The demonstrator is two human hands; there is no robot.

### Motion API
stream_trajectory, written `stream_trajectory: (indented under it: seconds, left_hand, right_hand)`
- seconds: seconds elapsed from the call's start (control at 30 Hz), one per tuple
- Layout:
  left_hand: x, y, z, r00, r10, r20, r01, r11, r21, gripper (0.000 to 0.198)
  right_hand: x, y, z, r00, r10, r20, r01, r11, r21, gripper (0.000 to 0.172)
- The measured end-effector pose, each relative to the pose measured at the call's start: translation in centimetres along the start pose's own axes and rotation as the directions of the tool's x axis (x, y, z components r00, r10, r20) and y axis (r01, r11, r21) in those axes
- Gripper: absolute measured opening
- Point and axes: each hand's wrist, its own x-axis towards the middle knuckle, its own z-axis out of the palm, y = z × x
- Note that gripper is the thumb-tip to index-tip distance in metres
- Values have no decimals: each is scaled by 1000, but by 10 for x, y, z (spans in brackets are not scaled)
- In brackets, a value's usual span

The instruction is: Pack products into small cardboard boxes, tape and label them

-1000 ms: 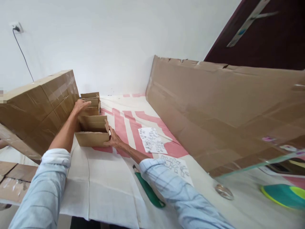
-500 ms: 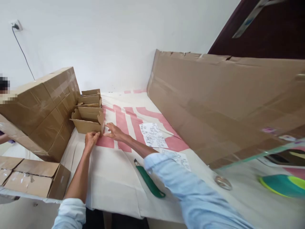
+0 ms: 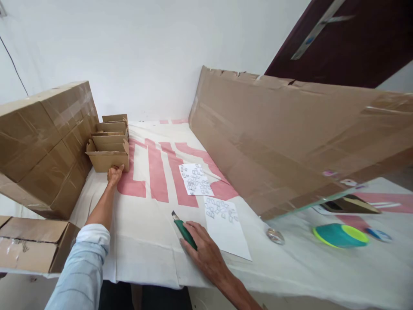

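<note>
My left hand (image 3: pixel 115 174) is closed with its fingers curled at the lower front of a small open-topped cardboard box (image 3: pixel 105 162). The thumb presses against the box's front panel. Behind it, more open boxes (image 3: pixel 111 128) stand in a row, their flaps raised. My right hand (image 3: pixel 204 252) lies over a green utility knife (image 3: pixel 183 231), the thumb on one side of the handle and the fingers on the other. The knife's dark tip points away toward the boxes. Part of its handle is hidden under my palm.
Large taped cartons (image 3: pixel 61 146) rise on the left, with a low closed carton (image 3: pixel 29 243) before them. A tall cardboard sheet (image 3: pixel 290 142) leans on the right. Paper sheets (image 3: pixel 195 180) with drawings, a tape roll (image 3: pixel 275 236) and a teal-and-yellow object (image 3: pixel 338 235) lie on the cloth.
My right hand has left the box and come back toward me onto the utility knife. My left hand stays at the box front. The view has turned slightly right.
</note>
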Motion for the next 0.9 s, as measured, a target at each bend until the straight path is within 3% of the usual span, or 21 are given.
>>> stream_trajectory:
  seconds: [0.1,0.2,0.27,0.37,0.43,0.47,0.5,0.53,0.63,0.7,0.8,0.9]
  left_hand:
    - [-4,23,-7,997,35,75,-29,997,-73,40]
    - [-28,37,-10,993,48,106,-33,990,-140,32]
    - [-54,39,-11,990,78,114,-57,983,-176,34]
    - [-113,33,-24,972,174,156,-139,967,-213,64]
    - [-162,25,-51,845,453,284,-410,890,-201,86]
    - [-186,19,-71,777,521,354,-493,853,-174,91]
    - [-206,13,-95,735,540,410,-537,833,-135,95]
    - [-222,6,-121,725,527,443,-551,830,-84,99]
    - [-242,-17,-197,780,383,495,-513,845,153,106]
    - [-242,-32,-235,827,217,519,-437,828,352,110]
    - [-240,-51,-262,856,23,516,-355,751,556,120]
    - [-243,-67,-267,837,21,546,-384,734,561,123]
  right_hand:
    - [-12,-1,16,998,-8,-55,6,1000,-19,36]
    - [-22,-3,21,994,-16,-107,11,999,-44,38]
    - [-27,-1,21,990,-39,-132,32,998,-53,41]
    - [-30,5,20,990,-69,-126,65,997,-43,45]
    - [-32,6,19,990,-74,-122,71,997,-28,45]
    - [-33,7,18,989,-77,-126,75,997,-21,45]
    - [-34,6,17,987,-84,-135,82,996,-18,44]
    - [-34,6,17,985,-94,-146,92,996,-16,43]
    - [-35,7,18,979,-97,-178,98,995,-7,42]
    - [-35,7,20,979,-73,-190,76,997,10,41]
    - [-35,7,21,980,-56,-193,62,998,26,38]
    - [-33,6,21,979,-63,-196,69,997,27,35]
